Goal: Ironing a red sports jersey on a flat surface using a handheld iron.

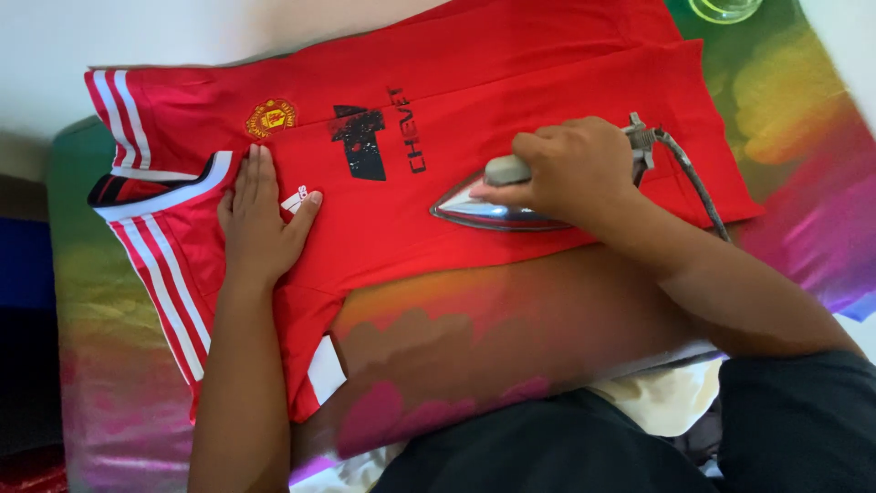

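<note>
Red football jersey with white stripes (511,100) lies spread flat over the rainbow-coloured cloth cover (803,137). Left hand (260,219) presses flat near the jersey's collar, fingers open. Right hand (570,169) grips the grey-handled steel iron (488,208) mid-chest. Looks mid-pass; next stroke probably needs the fabric kept taut.

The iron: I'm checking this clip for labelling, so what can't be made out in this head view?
- Iron: handle and top hidden by the right hand.
- Cord: its end passes behind the right forearm.
- Red shirt: hem cut off by the top edge; part lies under the left hand.
- Glass: cropped by the top edge.
</note>
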